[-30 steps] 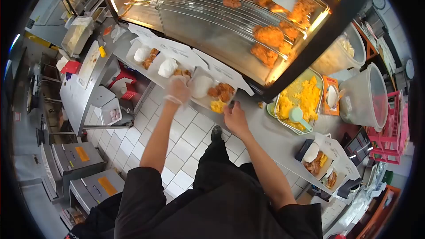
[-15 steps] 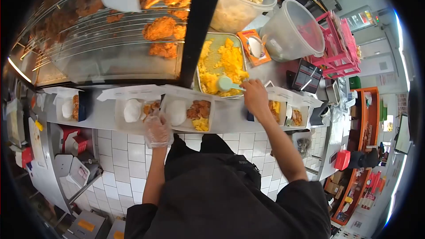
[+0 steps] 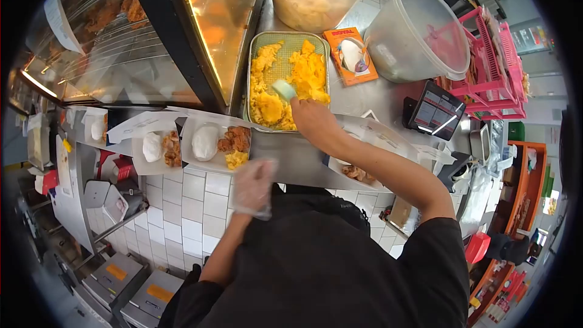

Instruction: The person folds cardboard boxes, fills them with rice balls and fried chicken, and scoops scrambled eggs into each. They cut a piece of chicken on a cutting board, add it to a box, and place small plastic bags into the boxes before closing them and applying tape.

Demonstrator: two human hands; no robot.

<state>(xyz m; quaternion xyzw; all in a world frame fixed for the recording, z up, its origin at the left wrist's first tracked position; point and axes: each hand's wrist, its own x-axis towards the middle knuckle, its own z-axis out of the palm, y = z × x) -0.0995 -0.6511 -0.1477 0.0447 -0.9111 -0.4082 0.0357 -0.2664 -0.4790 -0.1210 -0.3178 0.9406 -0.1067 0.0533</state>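
My right hand (image 3: 314,120) grips the handle of a pale green scoop (image 3: 283,90). Its cup sits among scrambled eggs (image 3: 308,76) in a metal tray (image 3: 249,79). Inside a clear plastic glove, my left hand (image 3: 252,188) hovers at the counter's front edge; motion smears its fingers. Just beyond it is an open meal box (image 3: 187,140) with a white rice mound (image 3: 204,143), browned meat pieces (image 3: 235,139) and a little egg (image 3: 236,159). A second box (image 3: 138,161) with rice and meat stands to its left. My right forearm partly covers another box (image 3: 338,171) holding meat.
A glass warming cabinet (image 3: 182,42) with fried chicken rises at left. Behind the tray stand two clear tubs, one (image 3: 322,9) holding pale contents, the other (image 3: 413,30) beside pink baskets (image 3: 495,67). An orange carton (image 3: 350,54) and a tablet (image 3: 436,111) occupy the counter.
My right hand has carried the scoop from the tray's near edge further into the eggs. My left hand has drawn back from the second box. The view has turned toward the right.
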